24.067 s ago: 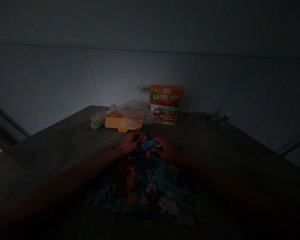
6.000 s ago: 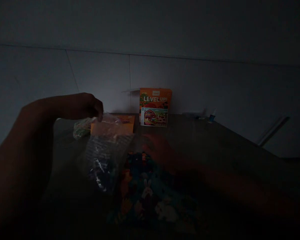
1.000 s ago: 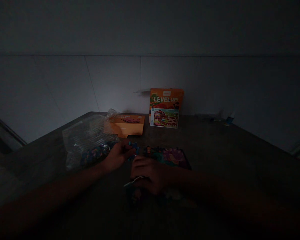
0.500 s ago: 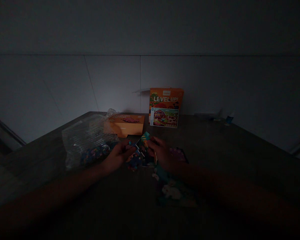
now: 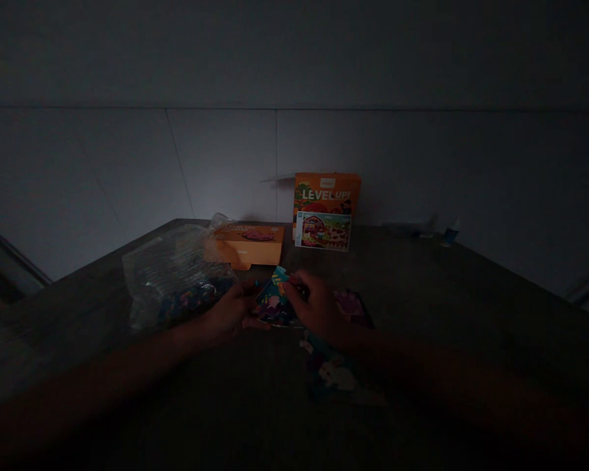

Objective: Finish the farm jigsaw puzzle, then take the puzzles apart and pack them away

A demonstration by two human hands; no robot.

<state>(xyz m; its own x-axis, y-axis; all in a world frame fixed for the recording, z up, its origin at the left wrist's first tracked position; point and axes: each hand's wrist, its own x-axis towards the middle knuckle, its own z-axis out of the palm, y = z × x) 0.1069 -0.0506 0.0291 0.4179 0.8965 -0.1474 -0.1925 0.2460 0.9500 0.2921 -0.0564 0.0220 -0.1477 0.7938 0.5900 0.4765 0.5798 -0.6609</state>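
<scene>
In the dim head view, a small stack of jigsaw puzzle pieces (image 5: 273, 302) in teal, purple and yellow is held between my two hands. My left hand (image 5: 232, 310) grips its left side, fingers partly hidden beneath. From the right, my right hand (image 5: 315, 302) pinches the stack, thumb on top. Below my right hand lies a joined puzzle section with a white rabbit (image 5: 338, 376). A purple puzzle section (image 5: 351, 306) shows just beyond my right hand, partly covered by it.
Left of my hands, a clear plastic bag (image 5: 150, 278) holds many loose puzzle pieces. An orange box (image 5: 255, 252) stands behind it. Farther back, an orange "LEVEL UP!" box (image 5: 326, 190) leans by the wall with a farm picture card (image 5: 324, 232) before it. A small blue-and-white item (image 5: 450, 234) sits at the back right.
My hands have drawn together. The pieces that were spread apart between them now sit closer in one stack, and the left hand has shifted slightly right beneath them.
</scene>
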